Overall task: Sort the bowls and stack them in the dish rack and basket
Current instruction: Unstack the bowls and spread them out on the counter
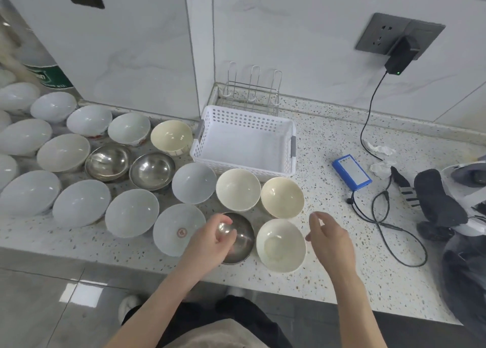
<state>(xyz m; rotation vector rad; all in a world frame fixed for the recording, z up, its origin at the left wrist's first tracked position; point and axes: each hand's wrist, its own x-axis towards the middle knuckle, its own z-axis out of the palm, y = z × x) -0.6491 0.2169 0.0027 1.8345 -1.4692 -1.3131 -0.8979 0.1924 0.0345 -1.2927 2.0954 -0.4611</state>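
Bowls cover the left side of your speckled counter (328,255), all sitting open side up. Most are white, some are cream, and three are shiny metal. Your left hand (210,242) is over the metal bowl (240,242) closest to you, fingers curled around its near rim, and it looks like you are gripping it. That bowl sits between a white bowl with a red mark (176,233) and a cream bowl (281,245). Your right hand (328,238) hovers just to the right of the cream bowl, fingers loose and a little bent, holding nothing.

Two more metal bowls (152,170) sit side by side farther back in the middle of the group. Behind the bowls is the white basket (207,126) with holes in its walls. Nothing is inside it. The wire dish rack (251,92) stands right behind the basket, against the wall. Off to your right lie a blue box (351,170) and a black cord (368,116) that runs up to a plug in the wall.
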